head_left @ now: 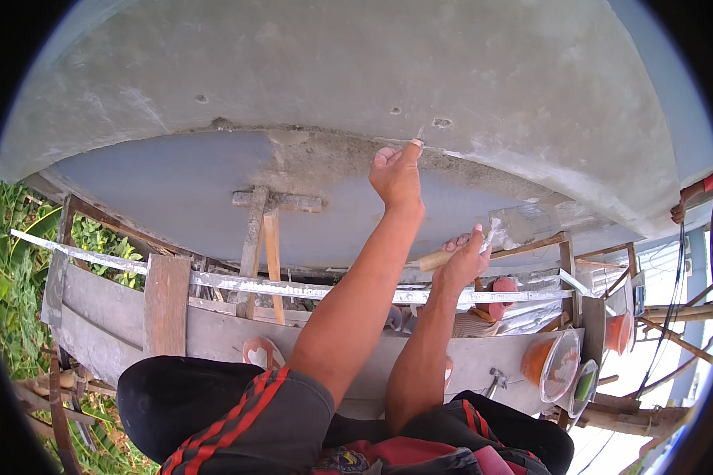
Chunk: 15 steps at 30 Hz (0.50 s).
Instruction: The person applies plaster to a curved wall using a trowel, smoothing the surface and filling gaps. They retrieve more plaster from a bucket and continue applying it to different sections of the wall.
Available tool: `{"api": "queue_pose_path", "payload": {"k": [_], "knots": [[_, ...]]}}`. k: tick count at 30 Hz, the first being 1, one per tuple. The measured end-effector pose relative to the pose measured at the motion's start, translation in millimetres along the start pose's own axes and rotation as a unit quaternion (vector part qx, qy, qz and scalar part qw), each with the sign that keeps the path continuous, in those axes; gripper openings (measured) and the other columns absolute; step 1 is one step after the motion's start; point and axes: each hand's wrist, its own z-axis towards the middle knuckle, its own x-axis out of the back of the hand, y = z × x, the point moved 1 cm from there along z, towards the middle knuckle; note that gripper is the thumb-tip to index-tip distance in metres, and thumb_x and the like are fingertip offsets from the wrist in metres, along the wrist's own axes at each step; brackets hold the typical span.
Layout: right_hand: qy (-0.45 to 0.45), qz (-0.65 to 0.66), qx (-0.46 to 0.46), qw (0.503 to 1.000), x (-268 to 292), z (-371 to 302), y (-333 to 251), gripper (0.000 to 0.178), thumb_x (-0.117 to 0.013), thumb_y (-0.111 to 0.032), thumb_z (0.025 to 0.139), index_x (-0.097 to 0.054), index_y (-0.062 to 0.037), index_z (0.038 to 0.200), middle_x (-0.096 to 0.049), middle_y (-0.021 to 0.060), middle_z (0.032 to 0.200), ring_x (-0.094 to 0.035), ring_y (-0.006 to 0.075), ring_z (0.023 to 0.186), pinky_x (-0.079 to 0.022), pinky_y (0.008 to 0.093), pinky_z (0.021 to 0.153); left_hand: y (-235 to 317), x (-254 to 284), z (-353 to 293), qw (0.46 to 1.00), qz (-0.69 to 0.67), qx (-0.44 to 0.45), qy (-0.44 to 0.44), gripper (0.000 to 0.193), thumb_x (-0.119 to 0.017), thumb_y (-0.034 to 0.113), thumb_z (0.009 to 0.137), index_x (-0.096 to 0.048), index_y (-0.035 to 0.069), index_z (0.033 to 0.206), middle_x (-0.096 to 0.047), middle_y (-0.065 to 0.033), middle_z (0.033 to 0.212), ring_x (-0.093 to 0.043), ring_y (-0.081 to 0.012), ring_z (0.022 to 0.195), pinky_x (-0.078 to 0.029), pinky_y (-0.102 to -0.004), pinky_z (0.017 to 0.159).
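Concrete beam (356,71) meets the spread left hand (397,176); right hand (465,260) grips a trowel (509,226) above wooden scaffold planks (166,305).

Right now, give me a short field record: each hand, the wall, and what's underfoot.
left hand: raised, fingertips on the grey plastered wall at the edge of a rough patch
right hand: gripping the wooden handle of a plastering trowel, blade against the wall
wall: smooth grey plaster above, darker band below
underfoot: wooden scaffold planks
nearby: orange bucket, hammer
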Motion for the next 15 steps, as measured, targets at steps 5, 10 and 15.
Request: {"api": "queue_pose_path", "payload": {"k": [5, 10, 15], "knots": [[-0.009, 0.003, -0.001, 1.000, -3.0, -3.5, -3.4, 0.021, -0.067, -0.019, 0.105, -0.052, -0.0049, 0.110, -0.048, 0.0005, 0.068, -0.047, 0.0125, 0.056, -0.041, 0.0317, 0.053, 2.2, -5.5, -1.8, 0.999, 0.008, 0.031, 0.025, 0.023, -0.082, 0.007, 0.087, -0.059, 0.006, 0.090, -0.070, -0.0074, 0.087, -0.060, -0.0126, 0.079, -0.049, -0.0295, 0.074], [-0.006, -0.004, -0.006, 1.000, -2.0, -2.8, -1.3, 0.021, -0.067, -0.018, 0.105, -0.051, -0.0051, 0.109, -0.048, 0.0002, 0.069, -0.047, 0.0124, 0.057, -0.041, 0.0312, 0.052, 3.4, -3.2, -2.8, 0.999, 0.016, 0.027, 0.026, 0.023, -0.081, 0.007, 0.088, -0.059, 0.005, 0.092, -0.070, -0.0077, 0.089, -0.063, -0.0132, 0.084, -0.050, -0.0292, 0.078], [-0.013, 0.007, 0.003, 1.000, 0.2, 4.3, 6.5, 0.022, -0.068, -0.018, 0.105, -0.051, -0.0050, 0.109, -0.049, 0.0006, 0.069, -0.047, 0.0122, 0.056, -0.041, 0.0310, 0.052, 1.2, -2.2, -5.5, 1.000, -0.015, 0.004, -0.007, 0.026, -0.081, 0.007, 0.089, -0.058, 0.004, 0.100, -0.071, -0.0076, 0.093, -0.065, -0.0136, 0.092, -0.050, -0.0291, 0.084]]}}
